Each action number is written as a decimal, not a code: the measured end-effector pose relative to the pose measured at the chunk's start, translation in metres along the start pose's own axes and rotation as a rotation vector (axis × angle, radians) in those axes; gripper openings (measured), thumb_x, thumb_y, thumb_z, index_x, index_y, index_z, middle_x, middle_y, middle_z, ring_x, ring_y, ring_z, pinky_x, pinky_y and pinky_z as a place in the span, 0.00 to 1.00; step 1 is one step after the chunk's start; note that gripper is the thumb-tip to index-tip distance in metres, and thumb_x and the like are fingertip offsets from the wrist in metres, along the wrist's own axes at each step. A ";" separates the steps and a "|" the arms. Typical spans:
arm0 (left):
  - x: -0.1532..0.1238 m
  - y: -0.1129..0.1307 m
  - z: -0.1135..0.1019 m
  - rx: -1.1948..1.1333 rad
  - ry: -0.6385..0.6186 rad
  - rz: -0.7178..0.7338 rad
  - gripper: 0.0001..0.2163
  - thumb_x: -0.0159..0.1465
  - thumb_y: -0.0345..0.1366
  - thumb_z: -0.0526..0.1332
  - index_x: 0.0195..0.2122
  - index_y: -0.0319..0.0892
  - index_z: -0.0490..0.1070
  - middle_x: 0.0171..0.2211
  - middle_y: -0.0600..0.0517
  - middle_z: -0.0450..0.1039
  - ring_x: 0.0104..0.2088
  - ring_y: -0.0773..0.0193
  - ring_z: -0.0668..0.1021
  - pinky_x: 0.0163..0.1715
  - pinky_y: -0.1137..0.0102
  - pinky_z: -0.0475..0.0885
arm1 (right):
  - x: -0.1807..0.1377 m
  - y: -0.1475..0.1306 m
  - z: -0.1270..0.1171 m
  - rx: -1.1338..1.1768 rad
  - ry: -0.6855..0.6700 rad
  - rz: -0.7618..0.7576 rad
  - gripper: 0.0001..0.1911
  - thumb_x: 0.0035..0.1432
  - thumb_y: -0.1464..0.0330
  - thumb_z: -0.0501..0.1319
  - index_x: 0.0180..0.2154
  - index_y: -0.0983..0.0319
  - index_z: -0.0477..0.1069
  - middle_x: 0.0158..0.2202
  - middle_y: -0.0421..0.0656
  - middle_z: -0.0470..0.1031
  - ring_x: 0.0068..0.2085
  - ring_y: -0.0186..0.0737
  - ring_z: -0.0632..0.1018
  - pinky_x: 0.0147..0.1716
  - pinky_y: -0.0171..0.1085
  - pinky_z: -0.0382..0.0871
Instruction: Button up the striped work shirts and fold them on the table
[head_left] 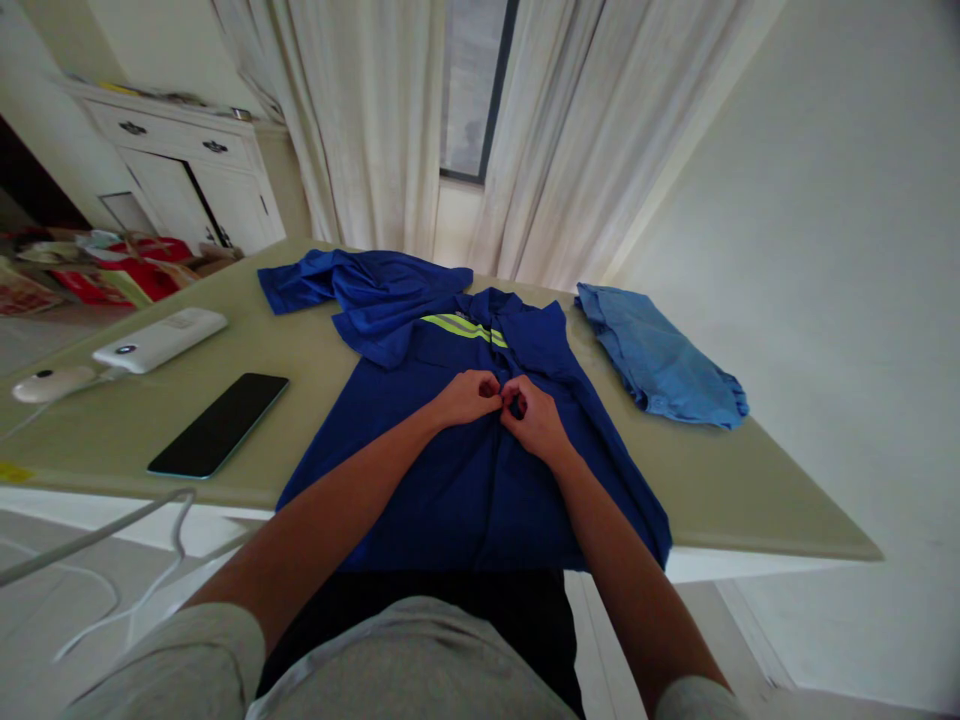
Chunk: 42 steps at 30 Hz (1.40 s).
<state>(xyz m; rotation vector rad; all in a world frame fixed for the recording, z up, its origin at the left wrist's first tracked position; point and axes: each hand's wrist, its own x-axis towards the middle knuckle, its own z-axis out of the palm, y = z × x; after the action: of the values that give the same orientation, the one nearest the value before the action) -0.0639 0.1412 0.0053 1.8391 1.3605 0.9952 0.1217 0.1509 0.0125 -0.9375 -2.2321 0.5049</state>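
Note:
A dark blue shirt (420, 480) with a yellow-green and grey stripe across its chest lies front up on the table, its collar at the far end. Its lower edge reaches the table's near side, by my body. My left hand (471, 398) pinches the front placket at mid-shirt. Right beside it, fingertips almost touching, my right hand (534, 415) pinches the same placket from the other side. Whether a button sits between the fingers is too small to tell. One sleeve spreads out to the far left.
A folded light blue garment (660, 355) lies at the right of the table (757, 490). On the left are a black phone (219, 425), a white power bank (161, 340) and a rounded white device (52, 384) with a cable. White cables (176, 520) hang by the near left edge.

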 end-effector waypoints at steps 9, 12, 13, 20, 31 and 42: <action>0.001 -0.002 0.001 0.011 -0.045 -0.014 0.06 0.58 0.31 0.63 0.37 0.40 0.76 0.33 0.51 0.81 0.35 0.62 0.81 0.35 0.71 0.74 | 0.000 0.003 0.002 -0.001 0.000 -0.004 0.13 0.52 0.73 0.61 0.42 0.58 0.70 0.37 0.41 0.76 0.32 0.38 0.72 0.33 0.36 0.64; 0.001 -0.003 0.002 -0.010 -0.042 -0.007 0.07 0.57 0.31 0.63 0.37 0.40 0.76 0.33 0.51 0.81 0.35 0.62 0.81 0.34 0.71 0.73 | 0.000 0.004 0.002 -0.005 0.007 -0.006 0.13 0.52 0.73 0.61 0.41 0.58 0.70 0.37 0.41 0.76 0.32 0.38 0.72 0.34 0.36 0.64; 0.001 -0.004 0.002 -0.018 -0.044 -0.004 0.07 0.57 0.31 0.63 0.37 0.40 0.76 0.33 0.51 0.81 0.35 0.62 0.81 0.34 0.71 0.73 | 0.000 0.004 0.001 -0.004 0.007 -0.008 0.13 0.52 0.73 0.61 0.41 0.58 0.70 0.37 0.41 0.76 0.32 0.37 0.72 0.33 0.36 0.64; 0.003 -0.011 0.000 -0.093 -0.101 0.018 0.10 0.56 0.28 0.62 0.39 0.39 0.77 0.34 0.50 0.82 0.35 0.62 0.82 0.36 0.71 0.74 | -0.001 0.003 0.000 0.016 0.000 0.037 0.11 0.53 0.72 0.61 0.41 0.58 0.69 0.35 0.38 0.77 0.27 0.35 0.71 0.31 0.35 0.63; 0.001 -0.009 -0.003 -0.259 -0.203 0.053 0.18 0.48 0.21 0.64 0.42 0.38 0.72 0.34 0.53 0.78 0.31 0.67 0.78 0.34 0.72 0.72 | -0.001 0.006 0.000 0.024 0.038 0.047 0.10 0.54 0.70 0.61 0.40 0.58 0.69 0.33 0.38 0.77 0.27 0.35 0.72 0.29 0.34 0.63; 0.001 -0.008 -0.004 -0.136 -0.143 0.072 0.12 0.54 0.26 0.65 0.41 0.38 0.76 0.34 0.51 0.80 0.34 0.64 0.80 0.38 0.70 0.74 | -0.001 0.004 0.000 0.039 0.052 0.055 0.09 0.53 0.70 0.61 0.39 0.58 0.69 0.32 0.38 0.77 0.26 0.34 0.71 0.29 0.35 0.63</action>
<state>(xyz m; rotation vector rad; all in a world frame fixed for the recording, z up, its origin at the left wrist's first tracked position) -0.0706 0.1448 0.0010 1.8298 1.1219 0.9486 0.1244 0.1532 0.0102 -0.9829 -2.1477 0.5410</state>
